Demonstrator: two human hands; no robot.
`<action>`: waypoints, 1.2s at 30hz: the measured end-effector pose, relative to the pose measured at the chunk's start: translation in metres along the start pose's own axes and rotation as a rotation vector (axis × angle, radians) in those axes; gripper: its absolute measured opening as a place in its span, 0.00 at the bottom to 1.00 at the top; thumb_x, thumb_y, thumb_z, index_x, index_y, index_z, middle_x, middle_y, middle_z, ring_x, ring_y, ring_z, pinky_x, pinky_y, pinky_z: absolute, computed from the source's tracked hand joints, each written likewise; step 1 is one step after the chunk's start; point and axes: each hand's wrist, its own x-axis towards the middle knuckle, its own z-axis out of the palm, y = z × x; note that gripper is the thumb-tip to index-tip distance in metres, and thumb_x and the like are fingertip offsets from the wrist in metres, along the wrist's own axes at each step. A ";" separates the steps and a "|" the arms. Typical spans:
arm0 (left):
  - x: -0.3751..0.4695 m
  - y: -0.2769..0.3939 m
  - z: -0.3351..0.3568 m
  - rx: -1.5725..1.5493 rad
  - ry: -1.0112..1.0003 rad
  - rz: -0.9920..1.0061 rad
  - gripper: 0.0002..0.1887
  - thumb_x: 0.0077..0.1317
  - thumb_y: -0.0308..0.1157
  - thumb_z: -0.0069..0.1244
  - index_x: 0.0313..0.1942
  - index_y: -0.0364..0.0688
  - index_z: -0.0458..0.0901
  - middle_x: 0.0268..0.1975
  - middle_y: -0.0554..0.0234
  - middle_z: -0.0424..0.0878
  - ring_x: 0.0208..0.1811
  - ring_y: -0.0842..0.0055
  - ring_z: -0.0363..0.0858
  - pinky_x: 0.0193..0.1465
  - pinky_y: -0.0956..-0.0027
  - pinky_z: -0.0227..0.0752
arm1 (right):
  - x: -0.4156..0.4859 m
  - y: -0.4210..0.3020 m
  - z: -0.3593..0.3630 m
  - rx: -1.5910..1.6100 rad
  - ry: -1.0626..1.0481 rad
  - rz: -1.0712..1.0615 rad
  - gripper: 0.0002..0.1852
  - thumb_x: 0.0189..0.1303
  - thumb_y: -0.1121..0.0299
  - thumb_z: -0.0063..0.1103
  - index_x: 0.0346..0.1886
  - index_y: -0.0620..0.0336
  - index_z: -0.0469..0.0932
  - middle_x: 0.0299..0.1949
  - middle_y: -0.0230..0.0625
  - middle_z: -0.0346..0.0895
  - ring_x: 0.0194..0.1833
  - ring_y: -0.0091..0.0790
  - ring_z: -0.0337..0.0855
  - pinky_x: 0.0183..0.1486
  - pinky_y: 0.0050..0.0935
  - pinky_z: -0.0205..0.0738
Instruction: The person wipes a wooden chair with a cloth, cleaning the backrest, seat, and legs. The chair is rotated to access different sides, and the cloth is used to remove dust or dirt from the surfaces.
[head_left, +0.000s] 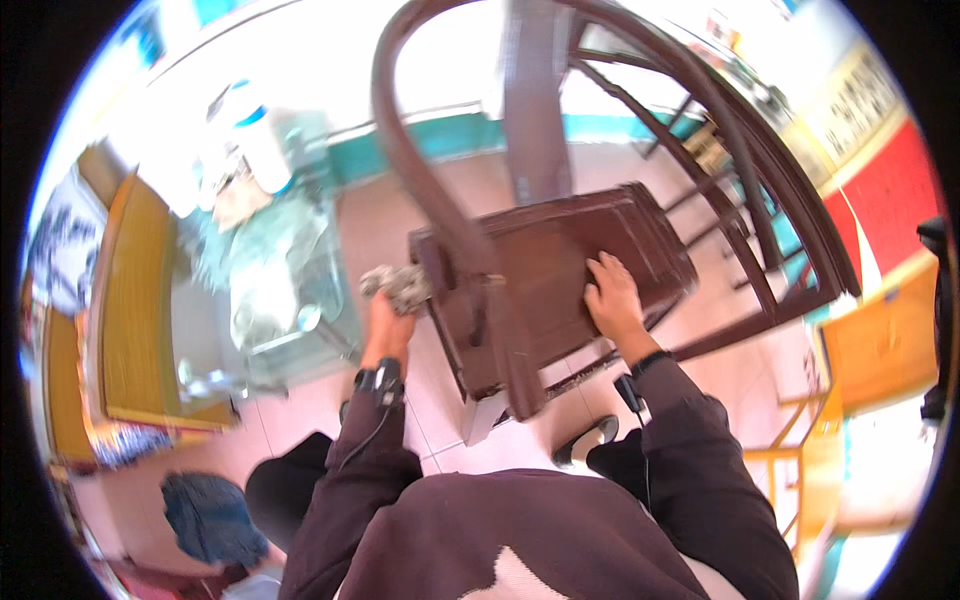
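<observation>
A dark brown wooden armchair with curved arm rails stands tilted in view before me, its panelled seat (540, 259) facing up. My left hand (388, 330) holds a crumpled, mottled grey rag (397, 288) against the seat's left edge, beside the base of the curved arm rail (427, 172). On the right half of the seat my right hand (616, 304) lies flat, fingers spread, holding nothing. The chair's back splat (536, 105) rises at the far side.
To the left is a glass-topped table (300, 330) bearing a blurred white container (259, 146). Another dark wooden frame (795, 225) adjoins the chair on the right. A yellow wooden piece of furniture (874, 334) stands at far right. A dark blue cloth-like item (210, 517) lies at lower left.
</observation>
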 end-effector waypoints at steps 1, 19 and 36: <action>-0.013 0.005 0.000 0.023 -0.012 0.049 0.08 0.71 0.32 0.43 0.45 0.43 0.77 0.46 0.55 0.82 0.45 0.62 0.83 0.44 0.57 0.81 | -0.001 -0.002 0.000 -0.026 -0.017 0.025 0.24 0.64 0.63 0.50 0.62 0.61 0.72 0.68 0.54 0.66 0.70 0.55 0.64 0.73 0.50 0.53; -0.250 0.009 0.055 2.125 -0.753 -0.179 0.22 0.61 0.23 0.50 0.56 0.40 0.74 0.53 0.51 0.82 0.55 0.56 0.79 0.54 0.59 0.76 | -0.147 -0.120 0.034 0.740 0.440 0.076 0.28 0.66 0.60 0.59 0.67 0.60 0.68 0.75 0.55 0.53 0.76 0.58 0.48 0.77 0.50 0.42; -0.186 0.030 0.134 1.943 -0.445 0.274 0.37 0.62 0.41 0.63 0.68 0.36 0.67 0.63 0.48 0.73 0.65 0.63 0.70 0.66 0.61 0.65 | -0.139 0.058 0.020 2.038 0.361 1.070 0.21 0.72 0.54 0.44 0.55 0.58 0.78 0.48 0.42 0.83 0.44 0.41 0.85 0.48 0.45 0.81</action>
